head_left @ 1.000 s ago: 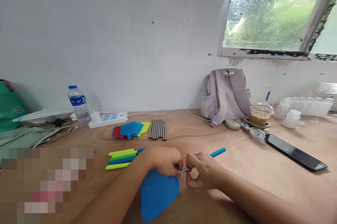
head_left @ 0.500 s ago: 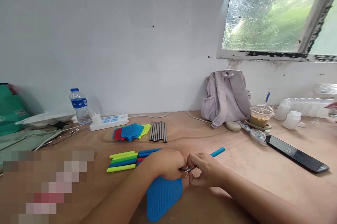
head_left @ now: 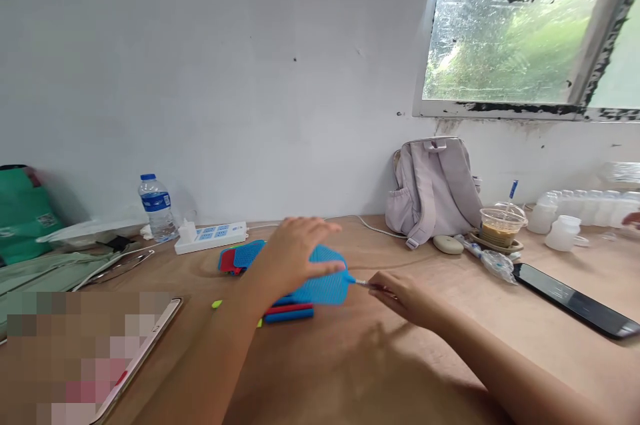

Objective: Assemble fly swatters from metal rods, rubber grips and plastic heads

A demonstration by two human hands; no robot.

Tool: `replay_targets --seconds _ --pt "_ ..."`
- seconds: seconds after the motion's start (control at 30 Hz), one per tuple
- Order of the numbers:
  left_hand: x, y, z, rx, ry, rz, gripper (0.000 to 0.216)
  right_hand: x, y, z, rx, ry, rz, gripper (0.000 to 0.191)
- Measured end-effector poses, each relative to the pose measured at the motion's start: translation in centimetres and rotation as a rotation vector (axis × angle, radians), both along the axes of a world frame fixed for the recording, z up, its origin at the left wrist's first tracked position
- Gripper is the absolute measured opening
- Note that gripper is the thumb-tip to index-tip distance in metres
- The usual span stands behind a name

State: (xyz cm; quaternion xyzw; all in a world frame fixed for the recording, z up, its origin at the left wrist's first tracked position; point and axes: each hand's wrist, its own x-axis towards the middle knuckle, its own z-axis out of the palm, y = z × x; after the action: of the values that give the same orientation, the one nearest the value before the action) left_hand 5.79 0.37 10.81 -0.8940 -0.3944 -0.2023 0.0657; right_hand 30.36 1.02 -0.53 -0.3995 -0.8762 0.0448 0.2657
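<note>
At the lower left of the frame, a flat slab with a pale rim (head_left: 139,361) lies on the wooden table (head_left: 400,378), most of its face blurred into blocks. Near the middle, the right hand (head_left: 403,295) pinches the thin metal rod of a blue swatter (head_left: 330,288), whose holed head points left. The left hand (head_left: 295,252) is released, its fingers spread in front of that head; whether they touch it, I cannot tell.

Red and blue tubes (head_left: 289,316) lie on the table just below the left hand, partly hidden by it. A long black phone-like thing (head_left: 575,302) lies at the lower right. Left of centre, more swatter heads (head_left: 243,256), red and blue, overlap in a pile behind the left forearm.

Farther back on the right, a clear plastic cup (head_left: 501,228) stands on a small tray, partly filled with a brown drink, a straw rising from it. Beside the tray are a crumpled clear wrapper (head_left: 499,266) and a round beige case (head_left: 448,244). A white jar (head_left: 563,235) stands near a row of similar bottles; their contents cannot be made out. Another person's hand (head_left: 633,220) shows at the right edge.

Left of centre, a blue-capped bottle (head_left: 158,208) stands by a power strip (head_left: 213,237). A pale backpack (head_left: 433,192), contents hidden, leans against the wall below the upper-right window (head_left: 510,25).
</note>
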Motion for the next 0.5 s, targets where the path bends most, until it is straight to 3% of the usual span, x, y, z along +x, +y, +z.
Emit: replay_targets --seconds 0.1,0.17,0.33,0.5 --pt "-1.7 0.4 1.0 0.065 -0.175 0.128 0.042 2.3 2.0 -0.7 -0.061 -0.062 -0.264 0.015" --pt "-2.9 0.6 1.4 0.023 -0.216 0.191 0.038 4.1 3.2 -1.1 -0.159 -0.092 -0.352 0.013" --pt "-5.4 1.6 1.5 -0.105 -0.167 0.340 0.036 8.0 5.4 -2.3 -0.194 -0.070 -0.554 0.011" --pt "-8.2 3.3 0.9 -0.318 -0.114 0.484 0.037 9.0 5.8 -2.7 -0.198 -0.030 -0.713 0.009"
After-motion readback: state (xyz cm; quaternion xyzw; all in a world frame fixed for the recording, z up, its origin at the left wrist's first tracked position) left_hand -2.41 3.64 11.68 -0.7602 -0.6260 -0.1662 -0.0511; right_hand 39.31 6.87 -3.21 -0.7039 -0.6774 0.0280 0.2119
